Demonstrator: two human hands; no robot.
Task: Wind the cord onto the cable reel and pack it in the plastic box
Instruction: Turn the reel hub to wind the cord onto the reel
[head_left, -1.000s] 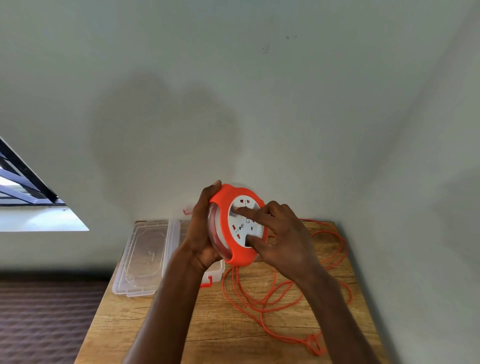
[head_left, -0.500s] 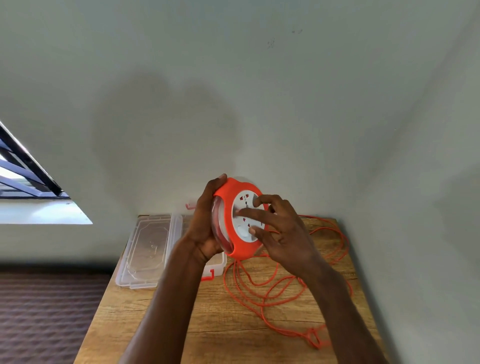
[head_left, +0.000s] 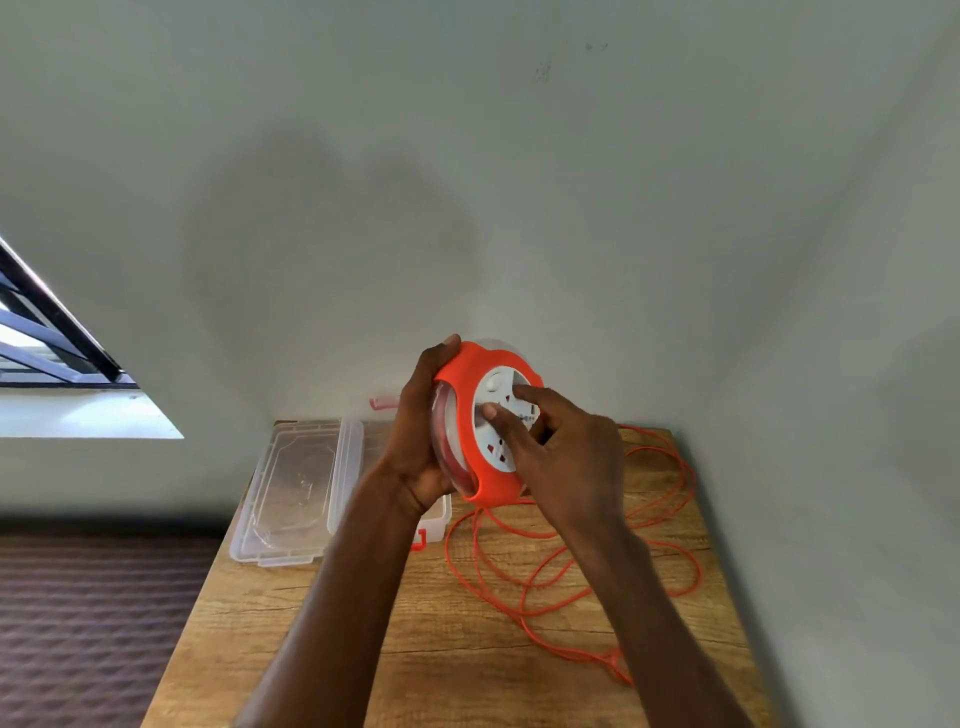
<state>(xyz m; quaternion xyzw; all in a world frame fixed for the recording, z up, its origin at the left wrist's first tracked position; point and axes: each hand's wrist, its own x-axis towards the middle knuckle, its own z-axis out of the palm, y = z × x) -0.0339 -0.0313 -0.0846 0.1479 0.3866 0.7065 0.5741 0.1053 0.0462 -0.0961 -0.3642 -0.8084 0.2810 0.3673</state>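
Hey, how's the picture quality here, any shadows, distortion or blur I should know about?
Head view: wide-angle distortion bends the wall corner and splays the wooden table; daylight enters from the window at left; a soft shadow falls on the wall above the cable reel; the left hand gripping the reel, the right hand on its white face and the loose orange cord look reasonably sharp.
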